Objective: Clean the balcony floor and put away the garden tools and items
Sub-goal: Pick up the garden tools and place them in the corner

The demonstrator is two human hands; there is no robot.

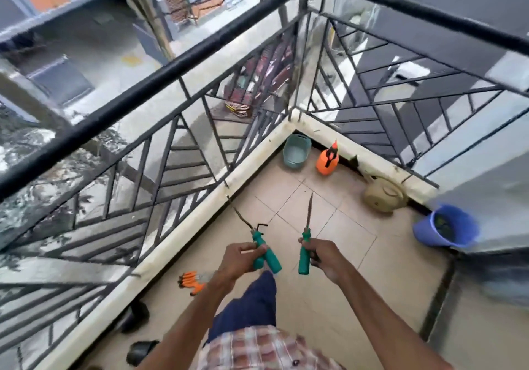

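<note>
3 green-handled tools: left hand (240,258) clamps two tools (272,261), right hand (322,253) clamps the third tool (304,256). The hands are apart, above the floor (329,226). Floor items all sit at the edges: 1 basket (296,152) in the railing (171,69) corner, 1 sprayer (327,159) just beside it, 1 watering can (385,195) and 1 bucket (446,226) along the right kerb (372,155). 1 pair of gloves (191,279) and 2 sandals (142,348) lie near the left kerb (blurred). Tiles show mid-balcony.

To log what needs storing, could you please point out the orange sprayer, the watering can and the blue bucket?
orange sprayer (326,165), head view, orange tank.
watering can (383,196), head view, beige body.
blue bucket (423,231), head view, outer wall.
</note>
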